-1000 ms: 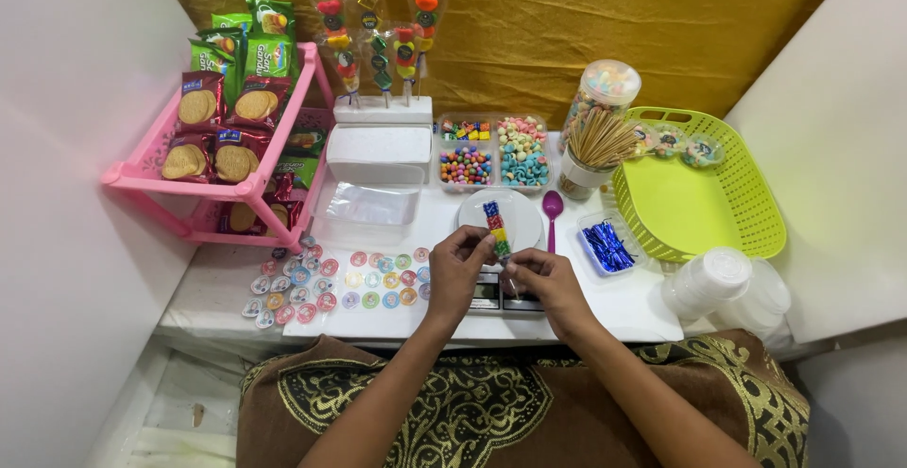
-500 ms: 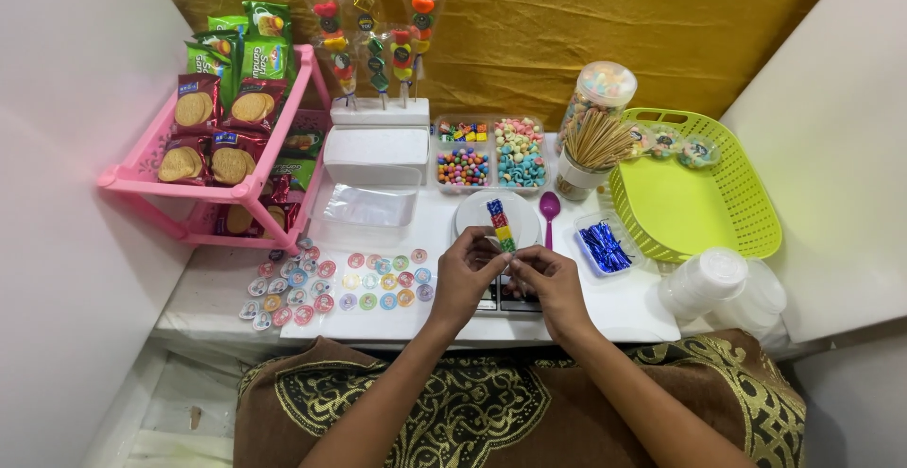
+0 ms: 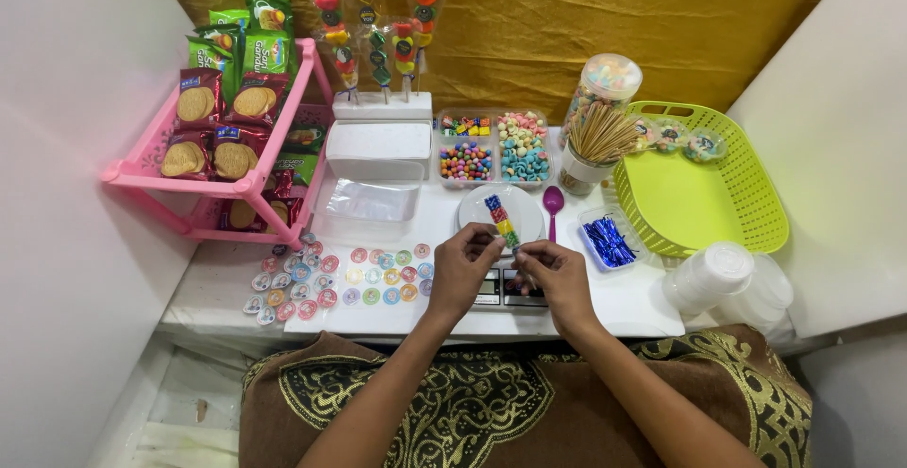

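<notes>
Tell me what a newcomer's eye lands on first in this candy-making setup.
At the centre, the left hand and right hand hold a skewer of colourful candies above a white plate. Behind it, finished wrapped candy skewers stand upright in a white block against a gold cloth. A pink rack of biscuit packets fills the left, and a lime-green basket sits on the right.

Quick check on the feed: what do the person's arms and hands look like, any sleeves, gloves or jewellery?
Both forearms are bare, with no sleeves in view. The left hand and right hand wear no gloves; no rings, watch or bracelets can be made out.
</notes>
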